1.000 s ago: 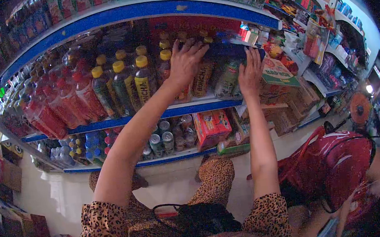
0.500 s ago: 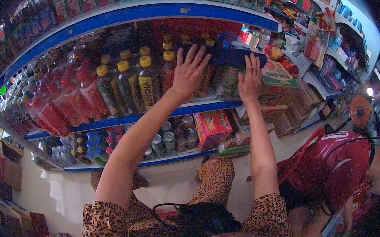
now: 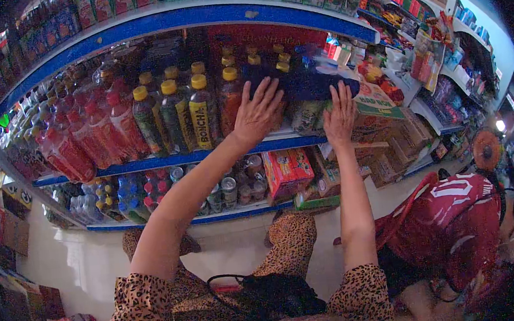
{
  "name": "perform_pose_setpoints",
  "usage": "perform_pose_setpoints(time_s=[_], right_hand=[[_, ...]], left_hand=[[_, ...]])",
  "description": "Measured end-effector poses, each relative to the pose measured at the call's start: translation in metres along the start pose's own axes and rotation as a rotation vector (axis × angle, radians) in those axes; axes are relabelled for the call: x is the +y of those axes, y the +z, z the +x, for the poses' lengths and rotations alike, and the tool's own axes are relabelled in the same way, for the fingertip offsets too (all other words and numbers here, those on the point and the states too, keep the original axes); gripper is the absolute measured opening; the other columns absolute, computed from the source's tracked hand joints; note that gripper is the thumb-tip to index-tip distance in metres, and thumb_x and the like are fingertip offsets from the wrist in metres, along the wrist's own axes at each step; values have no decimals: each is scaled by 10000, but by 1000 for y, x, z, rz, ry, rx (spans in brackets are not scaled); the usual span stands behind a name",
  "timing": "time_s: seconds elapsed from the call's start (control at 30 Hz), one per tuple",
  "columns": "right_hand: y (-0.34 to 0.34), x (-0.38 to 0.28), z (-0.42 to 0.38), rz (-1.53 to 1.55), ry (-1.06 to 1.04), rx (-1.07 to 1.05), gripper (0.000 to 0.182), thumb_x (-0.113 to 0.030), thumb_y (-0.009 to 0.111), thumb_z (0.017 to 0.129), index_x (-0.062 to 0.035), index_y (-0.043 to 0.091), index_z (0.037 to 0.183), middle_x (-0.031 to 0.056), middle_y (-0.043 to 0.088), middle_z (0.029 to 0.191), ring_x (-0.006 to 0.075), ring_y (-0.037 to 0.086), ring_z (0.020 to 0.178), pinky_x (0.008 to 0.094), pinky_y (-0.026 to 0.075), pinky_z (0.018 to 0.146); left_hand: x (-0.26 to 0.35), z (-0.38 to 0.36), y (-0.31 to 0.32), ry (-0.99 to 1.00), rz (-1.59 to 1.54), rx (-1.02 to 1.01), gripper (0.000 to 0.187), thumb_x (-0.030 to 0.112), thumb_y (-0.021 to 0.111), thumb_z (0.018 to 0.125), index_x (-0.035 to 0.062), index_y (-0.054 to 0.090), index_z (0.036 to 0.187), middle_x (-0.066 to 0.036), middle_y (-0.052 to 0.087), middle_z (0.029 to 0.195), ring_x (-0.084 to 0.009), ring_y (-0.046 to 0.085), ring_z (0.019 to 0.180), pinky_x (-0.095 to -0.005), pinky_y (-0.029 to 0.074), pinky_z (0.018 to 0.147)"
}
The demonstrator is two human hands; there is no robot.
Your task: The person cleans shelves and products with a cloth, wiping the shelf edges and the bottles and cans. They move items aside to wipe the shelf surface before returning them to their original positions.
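Note:
Both arms reach forward to the middle shelf. My left hand [image 3: 257,113] rests on the left part of a dark blue cloth-like item [image 3: 308,85], its fingers pointing up and slightly apart. At the item's right end lies my right hand [image 3: 340,113], with its fingers stretched over the edge. The dark item lies across bottles, with yellow caps behind it and a can-like container [image 3: 307,116] below. Left of my left hand stand an orange-brown bottle [image 3: 229,102] and a yellow-capped Boncha bottle [image 3: 201,113]. What lies under the cloth is hidden.
Red drinks [image 3: 67,155] fill the shelf's left. Blue shelf edges [image 3: 195,17] run above and below. A red box [image 3: 288,173] and cans sit on the lower shelf, cartons [image 3: 399,142] to the right. A person in a red shirt [image 3: 451,217] is bent over at the lower right.
The dark item has spread or shifted to the left, nearer the orange-brown bottle. Both hands have moved slightly down. The person in red has shifted, showing more of the shirt's back.

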State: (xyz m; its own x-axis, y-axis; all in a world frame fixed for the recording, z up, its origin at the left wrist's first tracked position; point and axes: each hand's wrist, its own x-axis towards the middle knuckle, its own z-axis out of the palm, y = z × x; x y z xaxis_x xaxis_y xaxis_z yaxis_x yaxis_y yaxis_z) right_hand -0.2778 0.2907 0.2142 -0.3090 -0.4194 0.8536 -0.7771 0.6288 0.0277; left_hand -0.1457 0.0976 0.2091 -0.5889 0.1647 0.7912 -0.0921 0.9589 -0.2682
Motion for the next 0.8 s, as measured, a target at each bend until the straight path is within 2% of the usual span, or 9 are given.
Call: perform_pose_setpoints(time_s=[0.3,0.4,0.73,0.8], right_hand=[[-3,1,-9,15,5,-38,689,-32,588,717,-131,273,1322,84,216,1404,293,201,1295,485,214,1006],[-3,1,-13,17,5,-36,690,-23,589,712,-129,277,1319,87,220,1402,295,202,1295,488,212,1005],[0,5,-28,10,6,-66,688,-15,593,695,-124,297,1307,90,215,1402,295,210,1289,483,218,1001],[0,7,-31,14,18,-92,701,-36,602,692,-139,298,1315,85,212,1409,289,197,1297,511,202,1000]], left_hand=[[6,-5,4,-24,-44,28,506,358,551,759,97,481,1187,-92,340,1349,-266,246,1279,-529,137,1029],[8,-6,2,-27,-104,100,411,240,550,766,75,512,1140,-98,388,1303,-255,283,1256,-511,176,1018],[12,-13,2,-19,-105,16,464,264,560,764,81,476,1183,-93,348,1336,-258,254,1270,-513,164,1021],[13,-15,2,-8,-84,-26,483,277,560,762,83,466,1195,-93,329,1348,-258,241,1275,-513,151,1024]])
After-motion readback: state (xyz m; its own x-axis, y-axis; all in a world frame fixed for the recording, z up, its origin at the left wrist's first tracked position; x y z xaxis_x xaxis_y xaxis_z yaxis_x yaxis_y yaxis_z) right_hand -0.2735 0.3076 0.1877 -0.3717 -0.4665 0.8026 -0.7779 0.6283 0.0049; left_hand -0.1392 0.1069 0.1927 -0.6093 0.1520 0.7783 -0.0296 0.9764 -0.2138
